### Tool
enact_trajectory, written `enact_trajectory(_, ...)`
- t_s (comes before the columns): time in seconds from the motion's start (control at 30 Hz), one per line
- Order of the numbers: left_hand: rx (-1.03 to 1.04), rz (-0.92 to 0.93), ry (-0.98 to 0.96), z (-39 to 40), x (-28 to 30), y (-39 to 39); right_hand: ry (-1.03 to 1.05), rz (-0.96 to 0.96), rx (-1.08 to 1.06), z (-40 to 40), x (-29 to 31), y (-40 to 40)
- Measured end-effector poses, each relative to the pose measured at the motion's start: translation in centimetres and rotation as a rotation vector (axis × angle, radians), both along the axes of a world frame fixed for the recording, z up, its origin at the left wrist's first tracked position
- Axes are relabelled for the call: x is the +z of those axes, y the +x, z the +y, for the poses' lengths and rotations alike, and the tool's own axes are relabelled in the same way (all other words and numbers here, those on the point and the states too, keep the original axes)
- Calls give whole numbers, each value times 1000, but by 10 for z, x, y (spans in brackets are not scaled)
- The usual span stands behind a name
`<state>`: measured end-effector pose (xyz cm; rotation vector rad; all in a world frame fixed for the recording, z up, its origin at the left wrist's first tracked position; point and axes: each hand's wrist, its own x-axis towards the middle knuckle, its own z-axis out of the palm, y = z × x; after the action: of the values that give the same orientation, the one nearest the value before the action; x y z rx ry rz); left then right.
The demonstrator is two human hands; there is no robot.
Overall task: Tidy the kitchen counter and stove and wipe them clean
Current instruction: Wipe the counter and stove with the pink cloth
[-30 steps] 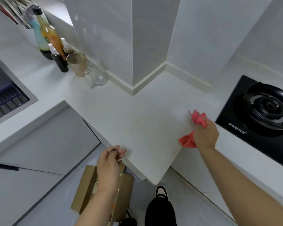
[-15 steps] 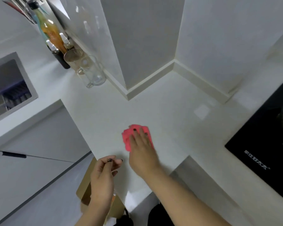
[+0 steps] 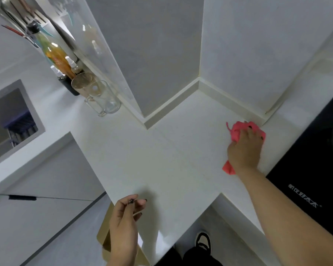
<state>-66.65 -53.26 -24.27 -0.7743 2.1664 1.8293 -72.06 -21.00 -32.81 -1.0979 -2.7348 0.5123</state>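
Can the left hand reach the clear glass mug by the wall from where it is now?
Probably yes. The left hand holds nothing, and only bare counter lies between it and the glass mug. The right hand, pressing the red cloth, is far aside. The mug is far, so leaning may be needed.

Crumpled red cloth [image 3: 236, 131] lies on the white counter [image 3: 161, 160] beside the black stove [image 3: 306, 169].
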Motion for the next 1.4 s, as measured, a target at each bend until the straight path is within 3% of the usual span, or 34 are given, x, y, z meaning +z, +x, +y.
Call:
enact_trajectory(0.1, -2, 4, -7, -9, -1, -7, -40, 11, 43, -55, 5, -38)
enact_trajectory(0.27, -83, 30, 27, -15, 5, -24, -96, 107, 673, -195, -5, 12)
enact_trajectory(0.37, -196, 59, 86, -8, 11, -35, -106, 112, 824, -225, 1, 47)
enact_trajectory(0.47, -333, 79, 143, 2, 13, -47, 3, 97, 714, -212, 5, 44)
enact_trajectory(0.63, -537, 68, 171, 28, 10, -43, -41, 42, 213, -136, 6, 65)
enact_trajectory(0.7, -595, 48, 175, 39, 6, -31, -37, 11, 41, -110, 6, 96)
enact_trajectory(0.9, -777, 2, 168, 65, 1, 16, -83, 22, -186, -75, 1, 216)
enact_trajectory(1.1, -742, 45, 160, 102, 13, 44, -44, 49, -460, -46, 6, 344)
enact_trajectory(1.2, -711, 74, 175, 124, 16, 62, -6, 4, -385, -44, 6, 336)
enact_trajectory(1.4, -592, 89, 156, 162, 9, 112, 36, 100, 150, -57, -7, 229)
